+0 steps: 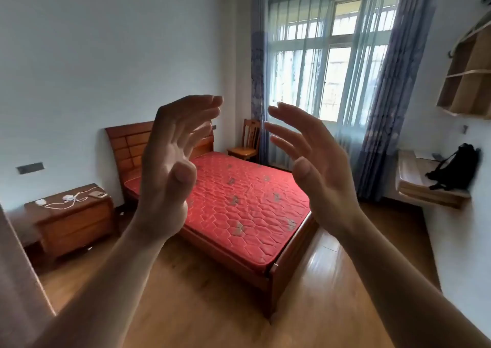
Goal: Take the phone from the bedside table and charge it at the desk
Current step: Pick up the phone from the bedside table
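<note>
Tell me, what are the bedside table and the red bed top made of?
The bedside table looks like reddish-brown wood with a glossy varnish that catches light. The red mattress seems to be shiny quilted fabric, stitched in a honeycomb pattern.

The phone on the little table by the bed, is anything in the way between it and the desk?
Yes. The phone lies on the bedside table at far left, and the desk is on the right wall. The bed fills the middle, so the open way is the wooden floor around its foot. Both hands are empty.
</note>
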The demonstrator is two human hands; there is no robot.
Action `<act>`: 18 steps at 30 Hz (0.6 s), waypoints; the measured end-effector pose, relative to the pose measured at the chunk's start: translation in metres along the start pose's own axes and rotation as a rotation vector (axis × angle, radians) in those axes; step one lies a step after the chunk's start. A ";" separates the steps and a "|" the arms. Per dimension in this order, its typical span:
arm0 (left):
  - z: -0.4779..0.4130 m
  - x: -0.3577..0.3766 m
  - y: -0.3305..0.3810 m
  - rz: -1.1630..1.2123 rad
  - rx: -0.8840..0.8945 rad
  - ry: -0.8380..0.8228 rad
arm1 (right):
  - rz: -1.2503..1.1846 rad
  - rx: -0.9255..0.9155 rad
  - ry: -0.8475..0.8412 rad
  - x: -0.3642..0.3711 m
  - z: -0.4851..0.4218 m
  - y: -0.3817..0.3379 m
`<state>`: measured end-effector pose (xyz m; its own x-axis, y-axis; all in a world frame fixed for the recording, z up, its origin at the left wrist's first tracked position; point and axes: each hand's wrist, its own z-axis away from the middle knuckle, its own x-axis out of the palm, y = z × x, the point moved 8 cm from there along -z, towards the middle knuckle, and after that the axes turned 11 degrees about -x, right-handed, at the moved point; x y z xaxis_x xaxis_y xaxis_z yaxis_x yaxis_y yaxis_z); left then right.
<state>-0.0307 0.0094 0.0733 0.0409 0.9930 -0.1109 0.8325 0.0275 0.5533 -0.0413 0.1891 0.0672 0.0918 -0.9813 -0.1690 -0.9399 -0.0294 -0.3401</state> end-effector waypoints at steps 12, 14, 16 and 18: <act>-0.105 -0.030 -0.137 -0.234 -0.076 0.178 | -0.223 -0.039 -0.095 0.000 -0.089 0.205; -0.111 -0.052 -0.162 -0.261 -0.084 0.216 | -0.257 -0.042 -0.104 0.021 -0.100 0.239; -0.115 -0.078 -0.186 -0.274 -0.073 0.240 | -0.319 -0.046 -0.116 0.045 -0.110 0.271; -0.121 -0.106 -0.213 -0.298 -0.068 0.258 | -0.347 -0.055 -0.138 0.074 -0.122 0.303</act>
<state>-0.2793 -0.0877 0.0667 -0.3443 0.9363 -0.0685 0.7478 0.3177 0.5830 -0.3597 0.0840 0.0641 0.4481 -0.8763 -0.1768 -0.8610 -0.3698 -0.3492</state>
